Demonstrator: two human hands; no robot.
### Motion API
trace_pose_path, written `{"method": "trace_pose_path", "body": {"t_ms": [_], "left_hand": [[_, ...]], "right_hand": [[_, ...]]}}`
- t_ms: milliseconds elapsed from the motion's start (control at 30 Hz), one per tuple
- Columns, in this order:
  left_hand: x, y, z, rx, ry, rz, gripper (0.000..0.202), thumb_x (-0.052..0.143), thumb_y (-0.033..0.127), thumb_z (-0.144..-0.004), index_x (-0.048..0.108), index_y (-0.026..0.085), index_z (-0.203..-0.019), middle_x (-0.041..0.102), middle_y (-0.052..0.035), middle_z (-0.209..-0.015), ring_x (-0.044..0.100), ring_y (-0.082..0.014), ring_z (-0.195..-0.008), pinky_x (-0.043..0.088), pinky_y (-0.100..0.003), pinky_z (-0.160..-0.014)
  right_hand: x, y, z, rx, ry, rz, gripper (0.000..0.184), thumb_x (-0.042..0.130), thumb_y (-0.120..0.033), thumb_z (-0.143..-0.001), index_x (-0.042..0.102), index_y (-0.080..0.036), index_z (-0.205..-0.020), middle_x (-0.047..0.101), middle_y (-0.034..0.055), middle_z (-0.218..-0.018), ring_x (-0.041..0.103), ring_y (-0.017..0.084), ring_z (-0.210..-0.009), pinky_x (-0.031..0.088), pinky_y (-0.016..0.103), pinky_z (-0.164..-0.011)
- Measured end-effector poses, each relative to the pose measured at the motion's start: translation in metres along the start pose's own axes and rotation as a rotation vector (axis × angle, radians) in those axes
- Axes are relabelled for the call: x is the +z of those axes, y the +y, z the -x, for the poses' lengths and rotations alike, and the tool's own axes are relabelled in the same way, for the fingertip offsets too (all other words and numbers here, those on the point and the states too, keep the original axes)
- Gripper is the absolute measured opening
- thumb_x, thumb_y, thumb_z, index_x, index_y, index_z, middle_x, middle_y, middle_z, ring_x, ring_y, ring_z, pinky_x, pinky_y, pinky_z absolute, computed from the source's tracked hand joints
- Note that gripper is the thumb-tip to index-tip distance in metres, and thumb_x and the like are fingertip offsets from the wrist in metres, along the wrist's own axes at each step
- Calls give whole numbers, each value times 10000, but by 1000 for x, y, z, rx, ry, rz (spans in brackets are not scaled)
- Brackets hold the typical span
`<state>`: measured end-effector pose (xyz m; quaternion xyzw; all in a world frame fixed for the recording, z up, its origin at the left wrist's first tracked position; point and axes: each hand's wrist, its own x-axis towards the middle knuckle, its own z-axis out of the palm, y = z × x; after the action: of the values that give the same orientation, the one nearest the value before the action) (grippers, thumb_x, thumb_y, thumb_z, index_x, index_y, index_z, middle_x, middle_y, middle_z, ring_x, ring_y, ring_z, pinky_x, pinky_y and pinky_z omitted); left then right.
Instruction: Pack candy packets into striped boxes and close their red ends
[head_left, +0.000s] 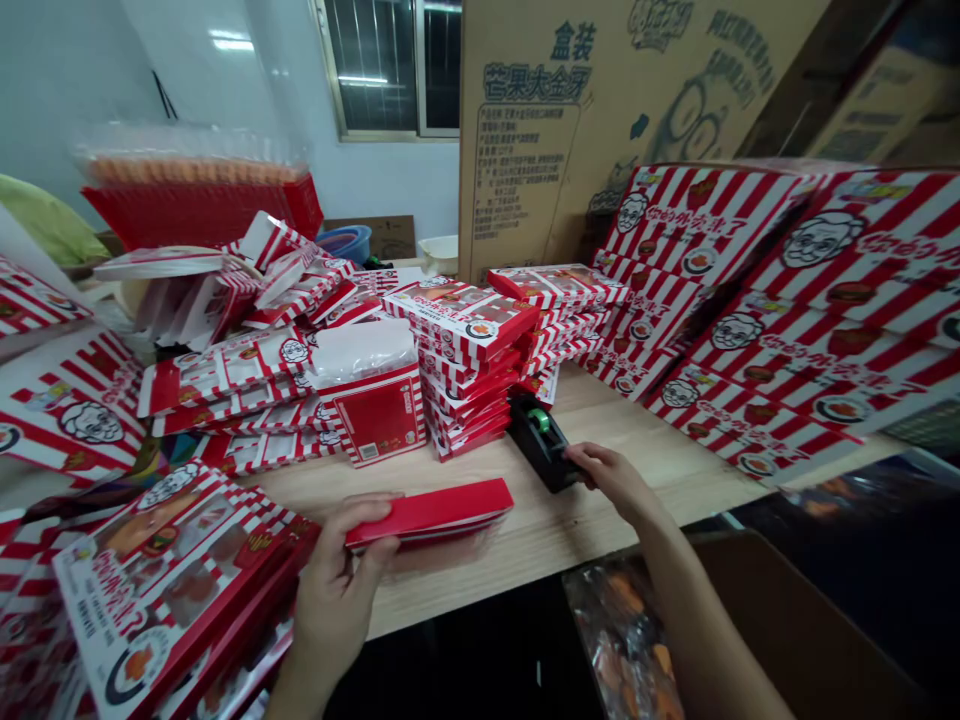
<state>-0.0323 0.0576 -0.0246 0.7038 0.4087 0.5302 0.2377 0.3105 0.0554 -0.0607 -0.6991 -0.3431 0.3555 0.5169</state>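
Observation:
My left hand [337,560] grips one end of a slim red carton [435,508], thumb and fingers on its sides, holding it near the front edge of the table. The carton's red side faces up, and its lower part is blurred. Right of it stands a black tape dispenser [551,466] with a green roll [538,420]. My right hand [611,482] has its fingertips pinched together at the dispenser's near end, where the tape comes off. The strip itself is too thin to make out.
Striped cartons [472,320] are stacked behind the dispenser, with larger striped boxes [750,370] at right. More cartons [180,580] lie at left. A big cardboard box [525,170] stands behind. Below the wooden table [465,600], an open box holds wrapped items [622,640].

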Motion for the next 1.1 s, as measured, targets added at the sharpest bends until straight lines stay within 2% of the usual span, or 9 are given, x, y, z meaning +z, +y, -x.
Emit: {"method": "trace_pose_path", "body": {"t_ms": [100,233,533,667,800,900,933,1000,1100], "left_hand": [[1,4,-3,5,35,12,90,591,277,-839,598,229,-916,697,-10,-888,661,-156,-849,524,-260,-767],[3,9,-7,63,21,46,56,559,253,-866,584,243,-915,690,-4,-925,656,-145,-876,516,-255,-786],[16,11,6,78,65,26,138,576,161,-844,572,226,-966,642,-10,-952,633,-147,-925,510,-262,-800],[17,11,1,77,58,15,103,569,186,-851,570,212,-950,653,-17,-938,636,-152,-905,512,-275,-789],[13,14,-2,100,-29,14,123,590,188,-833,564,204,-952,656,-33,-923,641,-166,-898,513,-290,-783],[10,21,-1,123,-77,6,124,596,171,-826,543,206,-933,650,-39,-947,639,-163,-897,512,-284,-777],[9,24,-1,123,-88,-3,127,593,168,-828,535,208,-933,648,-41,-967,637,-160,-901,510,-286,-785],[7,27,-1,126,-111,-30,136,590,165,-829,522,211,-938,646,-46,-1009,634,-160,-920,502,-299,-810],[0,33,-6,133,-179,-96,122,582,171,-838,516,211,-932,645,-55,-1026,626,-173,-945,494,-317,-818]], "right_hand": [[1,12,12,15,11,-127,501,739,-608,-460,664,-157,-666,647,37,-652,591,155,-550,515,306,-566],[7,35,22,-15,116,-215,526,731,-655,-428,580,-185,-608,606,7,-637,610,171,-633,533,338,-691],[16,43,19,41,262,-84,293,730,-442,-520,572,-195,-515,580,20,-508,575,194,-534,480,334,-578],[18,38,36,48,332,-48,269,714,-385,-549,539,-202,-458,550,30,-440,528,184,-463,427,316,-498],[31,15,85,-23,293,-119,313,673,-478,-639,614,-171,-629,543,-5,-495,450,117,-409,362,254,-416],[55,-25,131,-177,197,-314,297,667,-409,-745,656,-180,-933,606,-11,-652,441,66,-422,365,208,-419],[66,-40,144,-221,165,-382,360,647,-379,-784,612,-205,-1097,611,-23,-643,448,62,-413,378,199,-423],[90,-68,160,-259,-7,-479,686,612,-329,-827,267,-300,-1419,600,-70,-572,445,67,-373,389,183,-405],[121,-92,164,-181,-67,-522,891,629,-306,-808,36,-261,-1471,588,-89,-515,456,80,-377,401,175,-398]]}}
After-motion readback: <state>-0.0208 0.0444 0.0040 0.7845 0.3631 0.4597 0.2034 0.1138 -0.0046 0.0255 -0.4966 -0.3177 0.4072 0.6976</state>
